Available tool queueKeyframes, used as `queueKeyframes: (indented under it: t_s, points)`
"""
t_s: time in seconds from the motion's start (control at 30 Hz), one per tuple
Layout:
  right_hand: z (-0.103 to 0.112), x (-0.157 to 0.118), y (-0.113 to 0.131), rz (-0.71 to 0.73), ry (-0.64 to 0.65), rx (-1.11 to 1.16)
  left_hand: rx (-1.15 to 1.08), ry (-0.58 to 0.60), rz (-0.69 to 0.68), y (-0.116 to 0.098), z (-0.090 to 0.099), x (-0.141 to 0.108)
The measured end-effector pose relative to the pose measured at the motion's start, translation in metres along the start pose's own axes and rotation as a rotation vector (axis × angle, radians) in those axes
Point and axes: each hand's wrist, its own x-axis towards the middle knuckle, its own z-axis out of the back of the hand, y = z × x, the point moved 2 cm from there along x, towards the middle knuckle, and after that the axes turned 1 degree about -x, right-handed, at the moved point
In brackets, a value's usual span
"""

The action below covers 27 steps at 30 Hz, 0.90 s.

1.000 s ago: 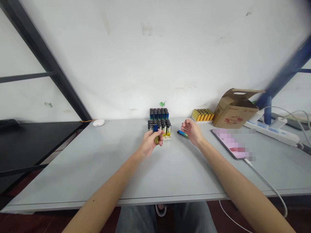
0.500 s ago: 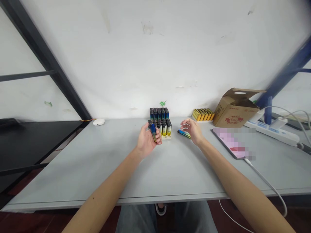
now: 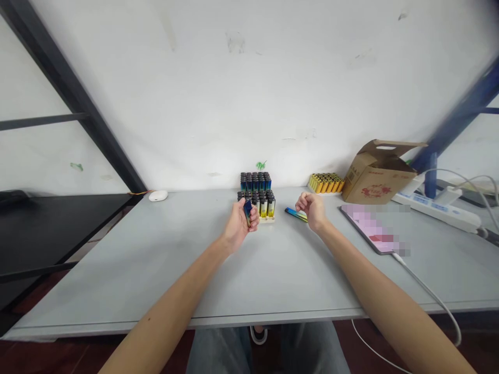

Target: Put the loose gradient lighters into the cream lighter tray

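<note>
My left hand [image 3: 237, 224] is closed round a blue-to-yellow lighter [image 3: 247, 212], its dark blue end pointing up. To the right, my right hand [image 3: 314, 210] hangs above the table with its fingers curled in; whether anything is between them is hidden. Just left of that hand, shiny blue-and-yellow lighters [image 3: 295, 214] lie flat on the table. Behind my left hand, several black-topped lighters [image 3: 264, 206] with yellow lower ends stand in a pale tray [image 3: 268, 221]. A further block of blue, black-topped lighters [image 3: 255, 182] stands behind them.
Yellow tubes [image 3: 326, 183] stand in a white tray near the wall, beside an open cardboard box [image 3: 370, 182]. A tablet [image 3: 368, 228] with a white cable [image 3: 424, 288] lies at right, before a power strip [image 3: 436, 210]. A white case [image 3: 158, 196] sits at back left.
My right hand has shifted slightly right and its fingers have curled in. My left fingers and thumb have closed further round the lighter, which is now more upright.
</note>
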Motion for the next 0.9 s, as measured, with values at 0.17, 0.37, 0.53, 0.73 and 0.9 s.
queueKeyframes:
  t_s: [0.17, 0.37, 0.53, 0.73, 0.9]
  points:
    - [0.0011, 0.0012, 0.0021, -0.010, -0.034, 0.030, 0.078, -0.017, -0.021, 0.0006, -0.0039, -0.0016]
    - [-0.0014, -0.0002, 0.0024, -0.023, -0.023, 0.030, 0.138, 0.001, -0.032, 0.0020, -0.0007, -0.0002]
    - [-0.0028, -0.0009, 0.0024, -0.044, -0.006, 0.011, 0.145, 0.081, 0.015, 0.0053, 0.0011, -0.0008]
    - [-0.0042, -0.0027, 0.0018, -0.054, 0.022, 0.001, 0.141, 0.082, 0.007, 0.0086, -0.0022, -0.0013]
    - [-0.0042, -0.0029, 0.0009, -0.061, 0.015, -0.005, 0.136, 0.024, 0.001, 0.0093, -0.0018, 0.0001]
